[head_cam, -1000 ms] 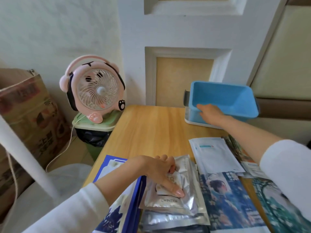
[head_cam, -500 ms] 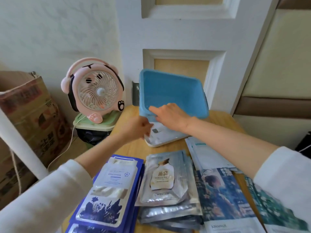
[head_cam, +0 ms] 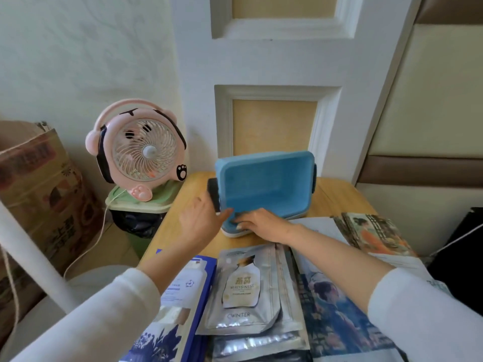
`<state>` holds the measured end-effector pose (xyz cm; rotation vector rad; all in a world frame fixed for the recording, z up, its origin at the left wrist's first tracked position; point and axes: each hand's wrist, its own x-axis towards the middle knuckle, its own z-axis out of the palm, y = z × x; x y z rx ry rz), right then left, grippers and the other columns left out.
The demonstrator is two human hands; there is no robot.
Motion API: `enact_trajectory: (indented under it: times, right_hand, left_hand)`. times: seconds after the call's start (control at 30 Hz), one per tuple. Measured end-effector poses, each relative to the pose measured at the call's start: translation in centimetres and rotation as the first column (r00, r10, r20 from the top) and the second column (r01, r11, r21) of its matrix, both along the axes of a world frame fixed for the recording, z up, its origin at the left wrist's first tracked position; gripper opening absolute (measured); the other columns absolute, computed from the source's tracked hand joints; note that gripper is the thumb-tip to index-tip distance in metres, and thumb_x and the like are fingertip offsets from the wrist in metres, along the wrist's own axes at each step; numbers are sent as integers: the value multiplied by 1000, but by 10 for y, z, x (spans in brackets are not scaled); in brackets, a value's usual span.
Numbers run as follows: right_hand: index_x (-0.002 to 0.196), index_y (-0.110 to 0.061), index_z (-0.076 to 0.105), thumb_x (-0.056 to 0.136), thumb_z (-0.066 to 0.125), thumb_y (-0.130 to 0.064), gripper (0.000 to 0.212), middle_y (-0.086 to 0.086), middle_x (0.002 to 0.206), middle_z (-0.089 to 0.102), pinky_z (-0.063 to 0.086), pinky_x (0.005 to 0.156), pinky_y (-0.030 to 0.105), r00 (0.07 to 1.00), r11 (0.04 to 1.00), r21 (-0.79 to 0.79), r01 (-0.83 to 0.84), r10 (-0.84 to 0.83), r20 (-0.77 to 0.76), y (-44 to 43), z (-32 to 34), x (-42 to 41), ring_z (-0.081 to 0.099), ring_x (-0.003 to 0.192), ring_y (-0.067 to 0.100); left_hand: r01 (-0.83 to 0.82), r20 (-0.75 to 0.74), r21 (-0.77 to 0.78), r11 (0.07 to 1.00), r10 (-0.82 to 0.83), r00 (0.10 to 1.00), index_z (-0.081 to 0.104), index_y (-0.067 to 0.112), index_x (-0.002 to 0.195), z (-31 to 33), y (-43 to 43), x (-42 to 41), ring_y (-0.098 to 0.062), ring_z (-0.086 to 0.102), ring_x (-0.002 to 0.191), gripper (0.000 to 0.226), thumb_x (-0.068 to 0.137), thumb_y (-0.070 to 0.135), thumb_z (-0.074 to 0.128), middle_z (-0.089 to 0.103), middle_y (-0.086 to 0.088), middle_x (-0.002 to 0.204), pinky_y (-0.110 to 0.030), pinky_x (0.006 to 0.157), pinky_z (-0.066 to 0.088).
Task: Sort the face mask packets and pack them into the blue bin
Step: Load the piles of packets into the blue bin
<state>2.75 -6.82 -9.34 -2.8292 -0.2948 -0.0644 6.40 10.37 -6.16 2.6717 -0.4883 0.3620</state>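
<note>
Head view shows your two hands out over the wooden table [head_cam: 337, 197], both on the blue bin [head_cam: 264, 186]. That bin is tipped up on its near edge toward you, its open inside facing the camera, at the far middle of the table in front of the white door [head_cam: 277, 61]. Your right hand [head_cam: 261, 223] grips the bin's lower near rim, fingers curled over the edge. Your left hand [head_cam: 201, 220] is at the bin's left end by the dark handle [head_cam: 214, 192], thumb touching the lower corner; you cannot tell how firmly it holds.

Nearer to you the face mask packets lie in stacks: a blue-and-white stack [head_cam: 180, 309] on the left under your left sleeve, a silver stack [head_cam: 248, 288] in the middle, and packets printed with a painted figure [head_cam: 337, 317] on the right. More illustrated packets [head_cam: 373, 231] lie at the right edge.

Off the table to the left, a pink fan [head_cam: 141, 150] stands on a green lidded container [head_cam: 138, 202], beside a cardboard box [head_cam: 39, 189].
</note>
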Motion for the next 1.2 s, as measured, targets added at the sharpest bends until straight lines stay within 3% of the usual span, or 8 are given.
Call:
enact_trajectory:
  times: [0.07, 0.13, 0.23, 0.3, 0.4, 0.57, 0.87, 1.2]
  right_hand:
    - [120, -24, 64, 94, 51, -27, 29, -2, 127, 61, 45, 96, 36, 999, 1000, -12, 12, -12, 43, -5, 7, -7, 54, 117, 20]
    - [110, -22, 68, 93, 52, -23, 24, -3, 108, 70, 52, 80, 35, 925, 995, 0, 97, -90, 370, -17, 16, -18, 65, 99, 17]
    - [106, -14, 64, 86, 56, -6, 24, 1, 96, 68, 51, 63, 26, 516, 925, 290, 245, -378, 769, -42, 34, -32, 65, 82, 19]
    - [115, -13, 56, 82, 57, -3, 34, 5, 107, 59, 50, 70, 32, 368, 742, 565, 361, -670, 645, -67, 45, -30, 60, 95, 22]
    - [136, -21, 37, 79, 65, -7, 65, 5, 135, 46, 44, 96, 40, 488, 470, 708, 527, -850, 201, -104, 49, -23, 47, 123, 25]
    - [141, -19, 33, 83, 69, -18, 68, 5, 138, 50, 44, 97, 37, 768, 466, 695, 548, -610, -196, -110, 26, -26, 51, 121, 24]
    - [120, -24, 41, 88, 62, -29, 39, 6, 119, 61, 53, 88, 42, 789, 496, 691, 526, -588, -178, -89, 14, -18, 62, 102, 22]
    - [111, -14, 58, 83, 64, -21, 29, 6, 108, 66, 53, 82, 38, 721, 530, 612, 586, -686, -97, -87, 15, -29, 62, 94, 21]
  left_hand:
    - [-33, 12, -14, 999, 33, 999, 41, 8, 108, -9, -6, -3, -27, 54, 83, 50, 85, 50, 57, 51, -10, 103, -32, 60, 33]
    - [-68, 17, -119, 991, 71, 997, 39, 8, 105, -15, -9, -4, -26, 53, 78, 48, 84, 46, 60, 53, -11, 101, -32, 56, 33]
    - [-144, -151, -312, 939, 101, 983, 33, 8, 112, -19, -13, 1, -25, 57, 71, 60, 80, 49, 63, 58, -10, 94, -32, 53, 38]
    - [-164, -294, -307, 937, 71, 953, 32, 11, 118, -24, -16, 6, -22, 60, 72, 69, 76, 56, 64, 60, -6, 93, -31, 52, 41]
    - [-138, -421, -283, 949, 7, 907, 44, 12, 113, -32, -21, 15, -21, 62, 81, 54, 80, 51, 62, 61, -5, 96, -38, 67, 54]
    - [-208, -482, -468, 859, -51, 874, 46, 4, 111, -24, -4, 49, -31, 64, 85, 39, 82, 24, 63, 63, -16, 100, -48, 77, 55]
    - [-252, -554, -608, 753, -175, 814, 51, -1, 119, 7, 28, 51, -33, 63, 84, 37, 86, 12, 61, 60, -17, 101, -35, 61, 58]
    - [-145, -603, -378, 914, -124, 788, 55, 1, 115, -13, 31, 33, -25, 55, 92, 45, 79, 22, 72, 58, -9, 103, -34, 77, 48]
